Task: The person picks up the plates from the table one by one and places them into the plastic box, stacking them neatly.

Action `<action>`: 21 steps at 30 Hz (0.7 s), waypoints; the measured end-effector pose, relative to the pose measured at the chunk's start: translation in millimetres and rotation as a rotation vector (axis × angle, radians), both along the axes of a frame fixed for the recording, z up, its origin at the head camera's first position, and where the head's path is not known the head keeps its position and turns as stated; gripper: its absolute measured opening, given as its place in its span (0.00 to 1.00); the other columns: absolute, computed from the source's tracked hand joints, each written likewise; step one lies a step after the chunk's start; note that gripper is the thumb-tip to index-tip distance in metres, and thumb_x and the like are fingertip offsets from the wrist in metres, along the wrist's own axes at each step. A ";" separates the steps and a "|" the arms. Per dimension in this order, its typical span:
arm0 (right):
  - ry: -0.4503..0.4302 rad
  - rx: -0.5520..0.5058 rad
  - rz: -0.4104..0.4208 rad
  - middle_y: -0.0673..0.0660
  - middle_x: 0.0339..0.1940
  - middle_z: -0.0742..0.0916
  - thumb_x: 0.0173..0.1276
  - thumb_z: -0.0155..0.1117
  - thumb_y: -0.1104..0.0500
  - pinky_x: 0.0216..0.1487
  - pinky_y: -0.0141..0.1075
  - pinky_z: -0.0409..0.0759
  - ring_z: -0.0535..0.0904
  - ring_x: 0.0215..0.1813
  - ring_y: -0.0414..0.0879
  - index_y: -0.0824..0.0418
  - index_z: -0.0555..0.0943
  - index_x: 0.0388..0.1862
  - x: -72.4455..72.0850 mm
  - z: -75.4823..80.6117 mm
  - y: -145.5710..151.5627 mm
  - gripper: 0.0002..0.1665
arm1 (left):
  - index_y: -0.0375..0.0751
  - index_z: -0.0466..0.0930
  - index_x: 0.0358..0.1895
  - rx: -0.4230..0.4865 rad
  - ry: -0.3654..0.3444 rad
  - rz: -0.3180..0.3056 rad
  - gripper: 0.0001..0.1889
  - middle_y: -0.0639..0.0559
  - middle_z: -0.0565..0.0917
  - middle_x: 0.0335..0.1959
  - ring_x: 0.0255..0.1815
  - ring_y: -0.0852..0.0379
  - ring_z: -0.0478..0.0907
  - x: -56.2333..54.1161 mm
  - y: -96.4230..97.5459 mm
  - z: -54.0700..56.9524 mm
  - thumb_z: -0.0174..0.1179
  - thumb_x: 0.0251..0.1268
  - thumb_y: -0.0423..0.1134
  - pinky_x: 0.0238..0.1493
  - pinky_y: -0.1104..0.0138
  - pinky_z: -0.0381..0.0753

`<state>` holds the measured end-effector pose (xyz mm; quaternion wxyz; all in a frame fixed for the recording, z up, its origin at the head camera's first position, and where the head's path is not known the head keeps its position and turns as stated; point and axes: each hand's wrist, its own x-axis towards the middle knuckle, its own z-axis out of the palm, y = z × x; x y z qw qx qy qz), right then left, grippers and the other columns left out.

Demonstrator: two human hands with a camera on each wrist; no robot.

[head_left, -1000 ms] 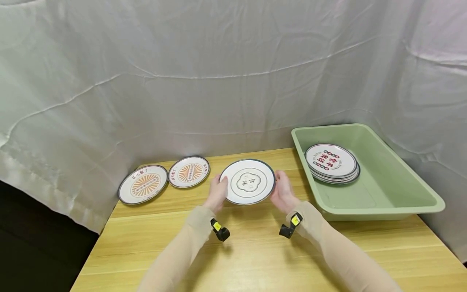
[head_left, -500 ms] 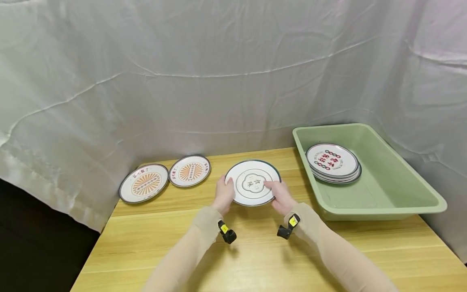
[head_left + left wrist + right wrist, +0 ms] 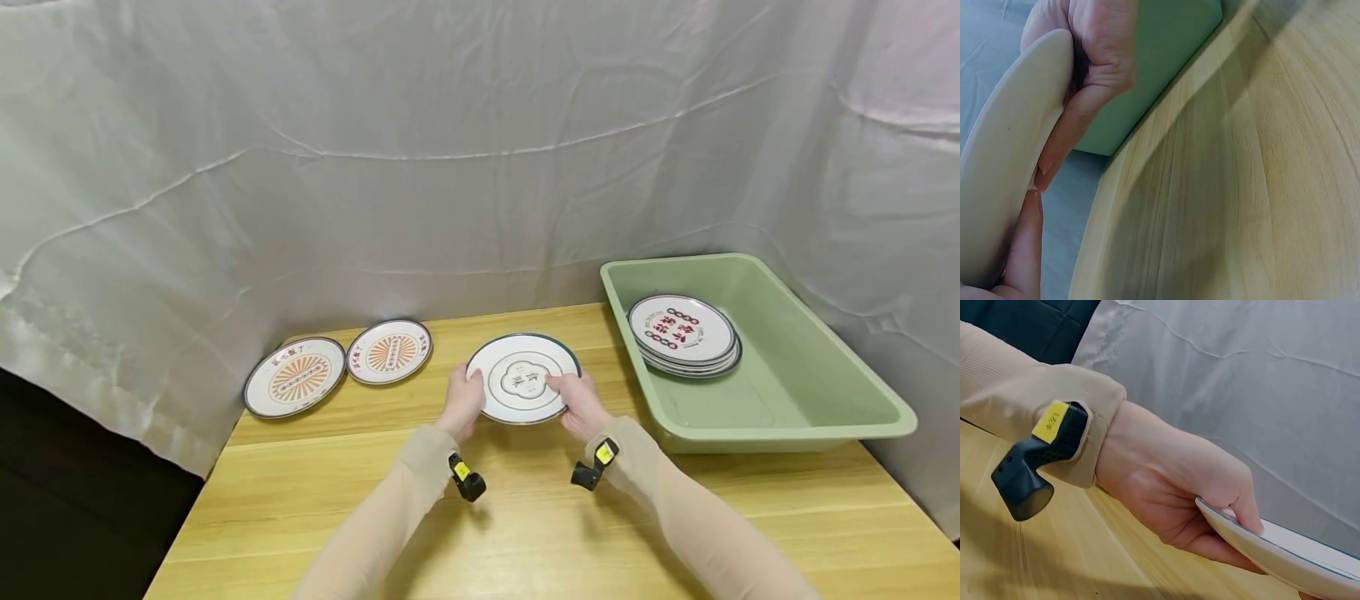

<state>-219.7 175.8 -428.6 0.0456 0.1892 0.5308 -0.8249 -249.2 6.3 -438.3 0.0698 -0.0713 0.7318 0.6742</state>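
Note:
Both hands hold a white plate (image 3: 521,381) with a dark rim and a flower-shaped outline around characters, raised over the table in the head view. My left hand (image 3: 461,402) grips its left edge, thumb on top and fingers beneath. On the opposite edge my right hand (image 3: 581,406) does the same, its thumb reaching in towards the pattern. The left wrist view shows the plate's plain underside (image 3: 1010,144) with the right hand's fingers (image 3: 1060,137) curled under it. From the right wrist view, the left thumb (image 3: 1249,509) presses the upper rim.
Two plates with orange ray patterns, one larger (image 3: 295,377) and one smaller (image 3: 389,352), lie at the table's back left. A green tub (image 3: 787,433) stands at right, holding a stack of plates (image 3: 682,330). A grey curtain (image 3: 450,208) hangs behind the wooden table (image 3: 525,525).
The plate and left hand have shifted slightly right. My right hand has moved from the plate's side to a grip with its thumb on top. The plate's pattern has turned a little.

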 end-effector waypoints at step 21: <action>-0.028 0.049 -0.040 0.72 0.72 0.71 0.74 0.48 0.71 0.44 0.23 0.86 0.82 0.35 0.33 0.77 0.54 0.76 3.1 20.2 14.6 0.34 | 0.36 0.65 0.72 -0.005 0.061 -0.219 0.28 0.44 0.82 0.46 0.31 0.64 0.78 -1.9 -11.4 9.7 0.35 0.82 0.51 0.35 0.72 0.83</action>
